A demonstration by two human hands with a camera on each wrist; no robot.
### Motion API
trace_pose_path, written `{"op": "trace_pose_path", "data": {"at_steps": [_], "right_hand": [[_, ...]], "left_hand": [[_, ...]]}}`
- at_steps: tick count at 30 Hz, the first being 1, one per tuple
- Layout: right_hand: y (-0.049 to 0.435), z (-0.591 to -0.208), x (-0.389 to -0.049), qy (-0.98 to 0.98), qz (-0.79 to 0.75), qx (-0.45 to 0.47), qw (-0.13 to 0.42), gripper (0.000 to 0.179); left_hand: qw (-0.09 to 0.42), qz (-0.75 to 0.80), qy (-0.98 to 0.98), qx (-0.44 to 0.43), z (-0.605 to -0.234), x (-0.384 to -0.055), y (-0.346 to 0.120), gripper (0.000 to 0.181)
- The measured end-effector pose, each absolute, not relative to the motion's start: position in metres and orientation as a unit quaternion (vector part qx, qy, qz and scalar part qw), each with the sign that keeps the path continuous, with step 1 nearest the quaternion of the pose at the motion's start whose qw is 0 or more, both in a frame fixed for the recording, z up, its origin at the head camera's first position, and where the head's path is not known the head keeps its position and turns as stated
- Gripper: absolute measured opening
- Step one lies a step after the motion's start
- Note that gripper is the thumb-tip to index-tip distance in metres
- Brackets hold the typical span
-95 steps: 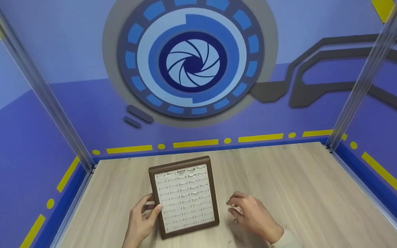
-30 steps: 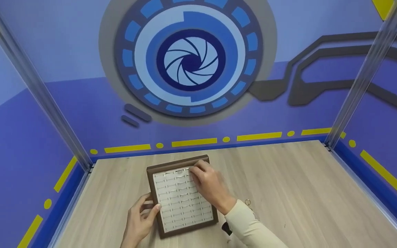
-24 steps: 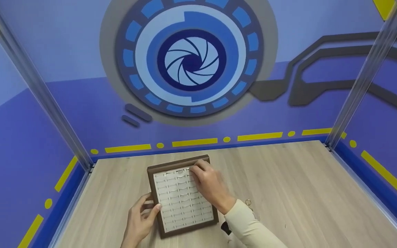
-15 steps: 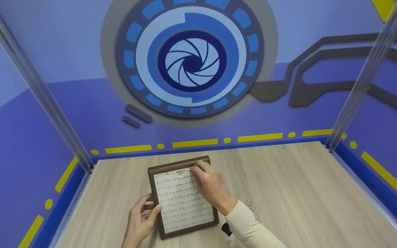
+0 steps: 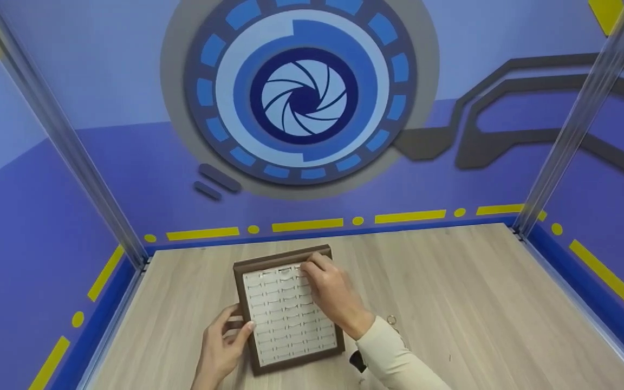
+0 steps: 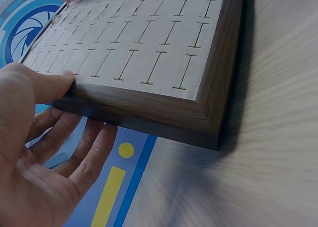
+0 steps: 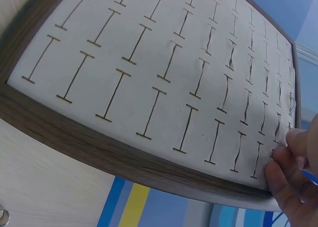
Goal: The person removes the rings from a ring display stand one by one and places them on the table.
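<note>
A ring display tray [image 5: 285, 319] with a dark brown wooden frame and a white slotted pad stands tilted on the table. My left hand [image 5: 222, 341] grips its left edge, thumb over the frame and fingers behind, as the left wrist view also shows. At the upper right corner of the pad, my right hand [image 5: 333, 290] pinches at an end slot with thumb and fingers; the ring between them is hidden by the fingertips. Close by, another ring [image 7: 292, 105] sits in a slot near the top edge. Most slots hold nothing.
A gold-coloured ring [image 5: 391, 319] lies on the wooden table [image 5: 480, 303] right of the tray, with more small pieces partly covered by the right sleeve [image 5: 393, 352]. Something small and black [image 5: 357, 360] shows beside that sleeve. Printed blue panels and metal posts enclose the table.
From above the table right of the tray, my right hand has moved up and left to the pad's upper right corner, and stays there. The left hand keeps its hold; the tray is unmoved.
</note>
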State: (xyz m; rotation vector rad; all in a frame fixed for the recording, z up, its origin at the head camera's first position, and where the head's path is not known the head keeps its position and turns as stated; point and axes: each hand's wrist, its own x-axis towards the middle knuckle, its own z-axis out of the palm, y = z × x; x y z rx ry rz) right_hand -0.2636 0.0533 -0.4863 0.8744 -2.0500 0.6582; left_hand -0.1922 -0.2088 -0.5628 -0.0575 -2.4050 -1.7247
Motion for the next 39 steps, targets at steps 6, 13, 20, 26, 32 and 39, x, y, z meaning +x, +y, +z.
{"op": "trace_pose_path", "data": {"at_steps": [6,13,20,26,32,39], "right_hand": [[0.055,-0.487,-0.263,-0.808,0.254,0.347,0.402,0.024],[0.057,-0.489,-0.261,-0.809,0.254,0.348,0.4,0.021],[0.061,-0.492,-0.26,-0.8,0.267,0.362,0.398,0.021],[0.065,-0.496,-0.258,-0.793,0.267,0.373,0.4,0.025],[0.069,-0.498,-0.254,-0.789,0.269,0.38,0.4,0.021],[0.077,-0.496,-0.249,-0.785,0.289,0.383,0.392,0.017]], "left_hand": [[0.096,-0.577,-0.811,-0.021,-0.563,-0.192,-0.209,0.049],[0.095,-0.577,-0.811,-0.016,-0.562,-0.193,-0.208,0.051],[0.085,-0.573,-0.815,-0.008,-0.563,-0.193,-0.207,0.052],[0.089,-0.573,-0.815,-0.015,-0.562,-0.193,-0.207,0.05],[0.085,-0.574,-0.815,-0.01,-0.562,-0.193,-0.207,0.049],[0.081,-0.559,-0.825,0.004,-0.562,-0.193,-0.207,0.048]]}}
